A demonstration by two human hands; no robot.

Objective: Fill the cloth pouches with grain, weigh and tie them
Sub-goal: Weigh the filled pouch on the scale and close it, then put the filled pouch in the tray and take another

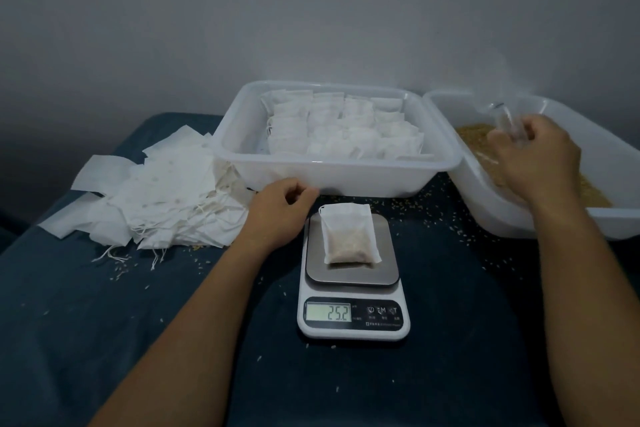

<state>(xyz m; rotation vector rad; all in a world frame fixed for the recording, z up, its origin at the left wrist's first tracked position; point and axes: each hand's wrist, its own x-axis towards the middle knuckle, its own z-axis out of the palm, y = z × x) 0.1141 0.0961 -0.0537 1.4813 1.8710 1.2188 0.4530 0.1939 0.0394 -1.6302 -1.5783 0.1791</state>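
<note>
A white cloth pouch, partly filled with grain, lies on the steel plate of a white kitchen scale; the display reads 25.2. My left hand rests just left of the scale, fingers loosely curled, holding nothing, with its fingertips near the pouch's top corner. My right hand is over the grain tub at the right, closed on a clear plastic scoop that is blurred. Brown grain fills the bottom of that tub.
A white tub behind the scale holds several filled pouches. A heap of empty pouches with strings lies at the left. Loose grains are scattered on the dark blue cloth. A grey wall stands behind.
</note>
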